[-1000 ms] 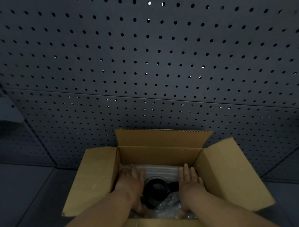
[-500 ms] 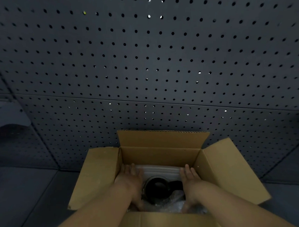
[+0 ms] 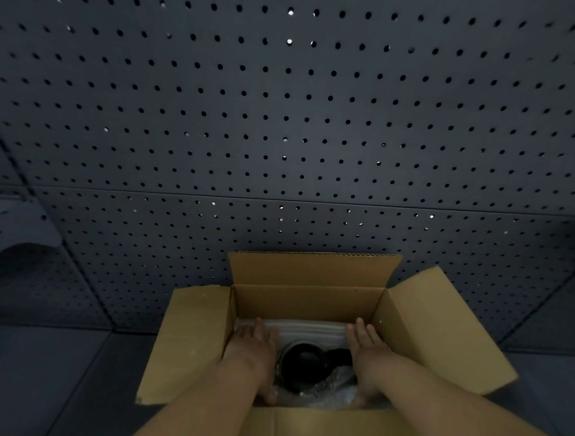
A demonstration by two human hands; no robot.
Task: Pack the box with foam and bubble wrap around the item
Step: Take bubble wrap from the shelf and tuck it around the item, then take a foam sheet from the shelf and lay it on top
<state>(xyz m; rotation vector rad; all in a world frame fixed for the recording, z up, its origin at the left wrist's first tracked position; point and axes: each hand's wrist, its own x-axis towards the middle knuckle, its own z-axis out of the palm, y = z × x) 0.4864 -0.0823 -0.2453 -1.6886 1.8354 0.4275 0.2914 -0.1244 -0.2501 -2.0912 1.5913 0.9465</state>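
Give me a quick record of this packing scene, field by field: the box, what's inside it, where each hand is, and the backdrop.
box: cardboard box, all flaps open
item: black round object in the middle of the box
foam: white foam along the far inner wall
bubble wrap: clear bubble wrap at the near side of the item
left hand: flat, open, inside the box left of the item
right hand: flat, open, inside the box right of the item
backdrop: dark pegboard

Black item (image 3: 301, 366) amid wrap (image 3: 329, 392), foam (image 3: 307, 330)
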